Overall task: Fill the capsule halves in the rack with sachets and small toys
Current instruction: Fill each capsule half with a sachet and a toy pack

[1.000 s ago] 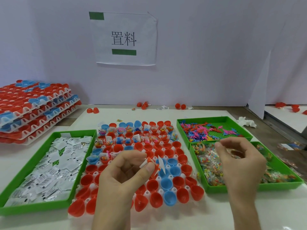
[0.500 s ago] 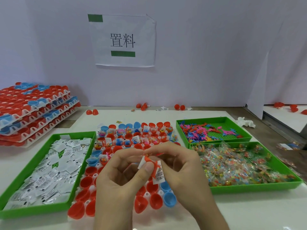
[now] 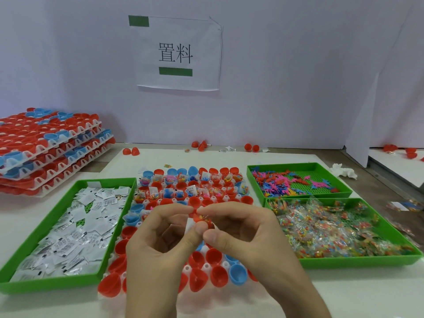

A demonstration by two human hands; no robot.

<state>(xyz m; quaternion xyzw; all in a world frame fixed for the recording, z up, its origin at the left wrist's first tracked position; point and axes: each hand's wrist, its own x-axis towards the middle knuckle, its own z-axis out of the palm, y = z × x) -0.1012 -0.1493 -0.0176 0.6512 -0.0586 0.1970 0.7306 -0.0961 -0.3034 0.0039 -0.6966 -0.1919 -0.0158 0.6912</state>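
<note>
A white rack (image 3: 187,269) of red and blue capsule halves lies in the middle of the table. Its far rows hold sachets and toys; the near halves are bare. Above the rack's centre my left hand (image 3: 158,246) and my right hand (image 3: 243,239) meet. Between their thumbs and forefingers they pinch a white sachet (image 3: 189,224) together with a small orange toy and a clear bead packet (image 3: 203,220). A green tray of white sachets (image 3: 27,244) lies left of the rack. A green tray of small plastic toys (image 3: 298,166) and one of bead packets (image 3: 358,262) lie on the right.
A stack of filled racks (image 3: 46,148) stands at the far left. Loose red capsule halves (image 3: 131,151) lie along the back wall under a paper sign (image 3: 175,53). A crumpled tissue (image 3: 344,172) and stray packets (image 3: 406,206) lie at the right.
My right hand came from over the bead packet tray to my left hand above the rack. Both hands now pinch the items together, closer than half a second ago.
</note>
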